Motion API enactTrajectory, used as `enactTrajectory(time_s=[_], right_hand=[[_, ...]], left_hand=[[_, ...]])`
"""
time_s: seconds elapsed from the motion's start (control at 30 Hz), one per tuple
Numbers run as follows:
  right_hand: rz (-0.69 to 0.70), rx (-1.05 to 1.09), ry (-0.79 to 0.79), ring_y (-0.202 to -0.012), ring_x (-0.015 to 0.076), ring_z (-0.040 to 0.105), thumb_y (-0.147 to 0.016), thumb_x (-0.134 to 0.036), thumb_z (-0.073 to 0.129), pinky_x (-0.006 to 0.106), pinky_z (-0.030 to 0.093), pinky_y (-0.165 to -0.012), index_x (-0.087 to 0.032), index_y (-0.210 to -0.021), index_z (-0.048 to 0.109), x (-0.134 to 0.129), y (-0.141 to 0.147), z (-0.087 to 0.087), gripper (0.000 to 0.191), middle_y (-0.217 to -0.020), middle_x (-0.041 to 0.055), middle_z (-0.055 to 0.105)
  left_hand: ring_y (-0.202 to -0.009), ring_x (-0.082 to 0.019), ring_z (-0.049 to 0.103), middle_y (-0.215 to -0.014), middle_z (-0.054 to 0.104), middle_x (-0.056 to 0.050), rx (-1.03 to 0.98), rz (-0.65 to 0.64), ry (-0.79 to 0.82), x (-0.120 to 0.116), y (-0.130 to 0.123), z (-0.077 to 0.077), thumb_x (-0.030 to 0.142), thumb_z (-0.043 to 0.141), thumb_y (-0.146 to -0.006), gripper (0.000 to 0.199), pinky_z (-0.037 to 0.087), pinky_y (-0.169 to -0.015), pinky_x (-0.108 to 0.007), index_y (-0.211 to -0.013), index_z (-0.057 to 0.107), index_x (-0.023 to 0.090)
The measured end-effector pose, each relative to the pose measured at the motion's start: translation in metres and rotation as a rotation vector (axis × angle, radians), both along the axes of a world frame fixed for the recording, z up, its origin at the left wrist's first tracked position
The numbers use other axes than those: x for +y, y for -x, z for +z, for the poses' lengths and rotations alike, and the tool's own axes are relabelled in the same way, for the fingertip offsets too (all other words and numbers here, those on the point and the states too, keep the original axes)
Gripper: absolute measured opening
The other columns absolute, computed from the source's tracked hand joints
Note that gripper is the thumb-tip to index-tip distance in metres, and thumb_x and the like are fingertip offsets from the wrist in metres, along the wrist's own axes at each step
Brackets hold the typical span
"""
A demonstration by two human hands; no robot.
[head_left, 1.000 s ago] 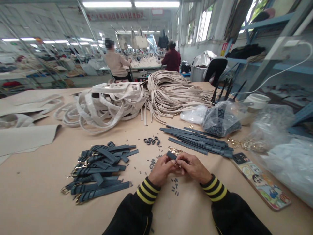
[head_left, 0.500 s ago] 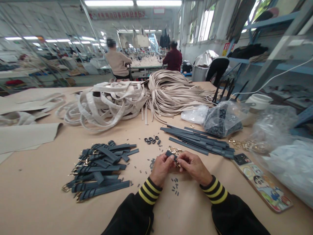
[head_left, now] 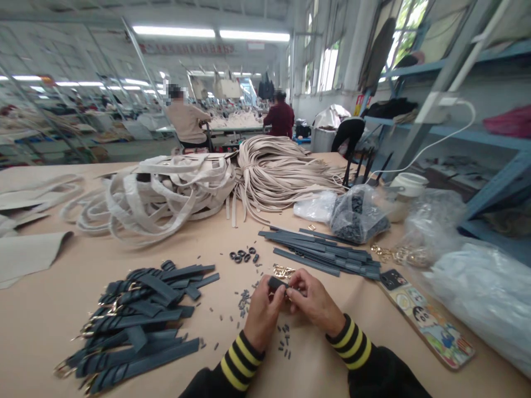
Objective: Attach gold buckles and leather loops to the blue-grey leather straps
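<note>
My left hand (head_left: pixel 264 309) is closed on a short dark blue-grey strap (head_left: pixel 275 284), its thumb lying along the near side. Facing it, my right hand (head_left: pixel 313 298) pinches the strap's other end; what lies under those fingertips is mostly hidden. Just beyond my hands is a little heap of gold buckles (head_left: pixel 284 271). Small dark tube-like bits (head_left: pixel 244 301) are scattered beside and below my left hand. Several dark strap loops (head_left: pixel 244 255) sit farther back. To the left spreads a pile of dark straps with gold buckles (head_left: pixel 153 309).
Flat dark strips (head_left: pixel 319 251) lie beyond my right hand, with a phone in a cartoon case (head_left: pixel 427 320) to the right. Clear plastic bags (head_left: pixel 359 215) line the right side. Beige straps (head_left: pixel 277 171) are heaped at the back. Two people work farther off.
The view has turned slightly right and tipped up, so the table items appear lower and farther left. Both hands stay together on the strap, with small finger shifts.
</note>
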State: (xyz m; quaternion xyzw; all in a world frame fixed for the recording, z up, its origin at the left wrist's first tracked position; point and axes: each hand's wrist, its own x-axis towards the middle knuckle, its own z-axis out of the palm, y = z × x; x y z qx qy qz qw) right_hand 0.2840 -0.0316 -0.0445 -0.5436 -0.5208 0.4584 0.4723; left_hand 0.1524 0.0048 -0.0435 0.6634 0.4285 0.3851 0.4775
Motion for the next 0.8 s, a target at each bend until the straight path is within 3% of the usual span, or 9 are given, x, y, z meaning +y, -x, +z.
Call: enactTrajectory(time_s=[0.13,0.33,0.53,0.67,0.8], right_hand=[[0.052,0.137,0.019,-0.049,0.0082,0.058,-0.077,-0.028,0.053,0.019,0.044,-0.047,-0.019,-0.081,0.040,0.001,0.001,0.002,0.016,-0.068,-0.0032,0.056],[0.080,0.277,0.062,-0.039,0.0064,0.053,-0.073,-0.037,0.059,0.015,0.039,-0.039,-0.019,-0.080,0.037,0.004,0.001,-0.004,0.029,-0.060,-0.0046,0.058],[0.044,0.273,0.044,-0.040,0.0073,0.053,-0.071,-0.038,0.062,0.017,0.042,-0.039,-0.019,-0.076,0.036,0.006,0.000,-0.004,0.032,-0.057,-0.0051,0.057],[0.005,0.230,0.034,-0.039,0.0062,0.050,-0.069,-0.036,0.064,0.015,0.041,-0.037,-0.018,-0.075,0.037,0.006,-0.004,-0.004,0.033,-0.052,-0.0074,0.054],[0.072,0.236,0.022,-0.039,0.0068,0.052,-0.068,-0.034,0.065,0.016,0.042,-0.038,-0.018,-0.077,0.037,0.006,-0.006,-0.005,0.033,-0.053,-0.0068,0.056]], left_hand=[[-0.065,-0.018,0.053,-0.070,0.057,-0.002,-0.032,0.013,0.038,0.003,0.002,-0.002,0.034,0.054,-0.074,0.016,0.042,-0.061,-0.028,-0.075,0.052,0.018],[-0.062,-0.018,0.055,-0.067,0.059,-0.002,-0.189,-0.123,0.148,0.006,0.005,-0.007,0.040,0.054,-0.073,0.023,0.044,-0.060,-0.029,-0.075,0.055,0.018],[-0.076,-0.020,0.056,-0.082,0.063,-0.006,-0.206,-0.185,0.189,0.001,0.006,0.007,0.042,0.057,-0.072,0.027,0.045,-0.066,-0.030,-0.084,0.060,0.018],[-0.078,-0.020,0.057,-0.088,0.062,-0.008,-0.350,-0.277,0.458,0.002,0.007,0.012,0.048,0.049,-0.076,0.036,0.045,-0.063,-0.028,-0.091,0.060,0.017],[-0.066,-0.015,0.058,-0.077,0.061,-0.006,-0.560,-0.384,0.666,0.003,0.005,0.004,0.044,0.061,-0.069,0.032,0.042,-0.056,-0.023,-0.082,0.057,0.014]])
